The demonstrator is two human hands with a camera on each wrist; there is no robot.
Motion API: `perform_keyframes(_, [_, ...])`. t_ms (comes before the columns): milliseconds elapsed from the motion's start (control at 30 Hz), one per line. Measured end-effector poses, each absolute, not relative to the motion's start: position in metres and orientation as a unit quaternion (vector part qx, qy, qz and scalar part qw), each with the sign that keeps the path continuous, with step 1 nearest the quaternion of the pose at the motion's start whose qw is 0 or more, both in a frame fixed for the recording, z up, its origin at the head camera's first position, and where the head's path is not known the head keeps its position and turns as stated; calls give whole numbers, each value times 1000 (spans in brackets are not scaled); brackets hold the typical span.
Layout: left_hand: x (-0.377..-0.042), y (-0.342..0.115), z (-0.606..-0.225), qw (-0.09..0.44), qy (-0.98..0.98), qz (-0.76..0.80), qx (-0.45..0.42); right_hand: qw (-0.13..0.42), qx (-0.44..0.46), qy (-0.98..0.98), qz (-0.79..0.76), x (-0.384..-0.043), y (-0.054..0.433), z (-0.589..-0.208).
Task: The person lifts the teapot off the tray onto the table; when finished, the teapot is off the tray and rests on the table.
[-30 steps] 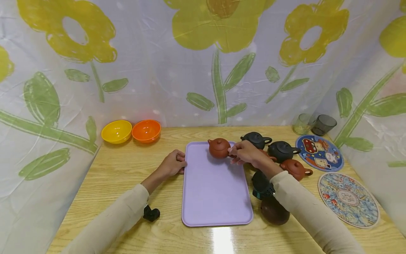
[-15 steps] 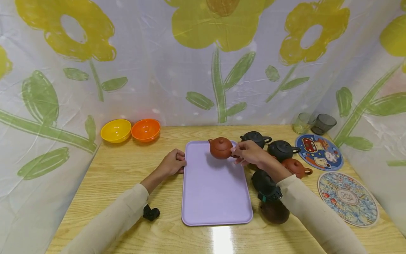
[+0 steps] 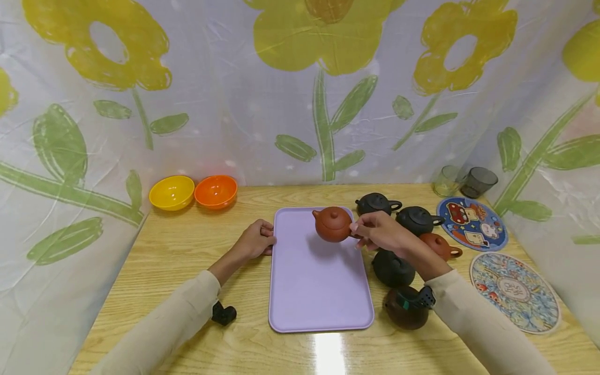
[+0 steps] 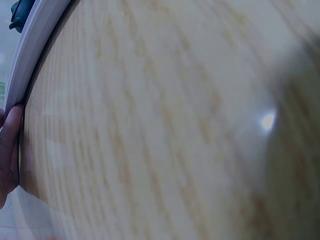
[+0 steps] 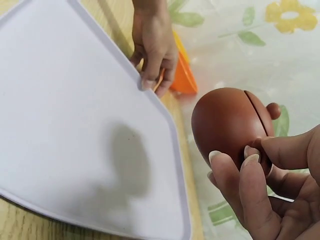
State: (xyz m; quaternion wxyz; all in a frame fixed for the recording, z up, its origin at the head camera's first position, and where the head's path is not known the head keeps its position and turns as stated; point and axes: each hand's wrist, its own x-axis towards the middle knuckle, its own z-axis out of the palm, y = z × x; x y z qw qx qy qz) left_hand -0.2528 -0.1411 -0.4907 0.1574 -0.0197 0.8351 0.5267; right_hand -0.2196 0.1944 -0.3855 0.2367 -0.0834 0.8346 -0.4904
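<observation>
My right hand (image 3: 380, 232) pinches the handle of a reddish-brown clay teapot (image 3: 332, 225). It is raised above the far part of a lilac tray (image 3: 319, 291), its spout to the left and its lid on. In the right wrist view the thumb and fingers close round the handle of the teapot (image 5: 227, 122), and its shadow falls on the tray (image 5: 65, 100). My left hand (image 3: 255, 239) grips the tray's left rim, with the thumb on the rim in the right wrist view. The left wrist view shows mostly table, with fingertips (image 4: 15, 120) against the rim.
Black teapots (image 3: 417, 221), another reddish one (image 3: 438, 246) and a dark brown one (image 3: 405, 315) crowd the tray's right side. Round mats (image 3: 515, 291) and two glasses (image 3: 478, 182) lie further right. Yellow (image 3: 172, 192) and orange bowls (image 3: 216, 192) stand at the back left.
My right hand has moved a little to the right and nearer, carrying the teapot with it. The left hand has stayed on the tray's rim.
</observation>
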Motion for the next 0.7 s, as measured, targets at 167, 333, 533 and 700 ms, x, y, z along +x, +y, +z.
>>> perform_keyframes(167, [-253,-141,-491,157,838,523,-20,229,-93,841,-482,-209,199,-380])
perform_keyframes(333, [-254,-141,-493,156,837,524,-19,224,-107,843,-477,-200,203,-379])
perform_keyframes(533, [-253,-141,-492,154,835,528,-19,218,-131,843,-474,-190,213,-378])
perform_keyframes(700, [-252,-141,-491,155,834,529,-21,218,-139,848,-463,-182,225,-376])
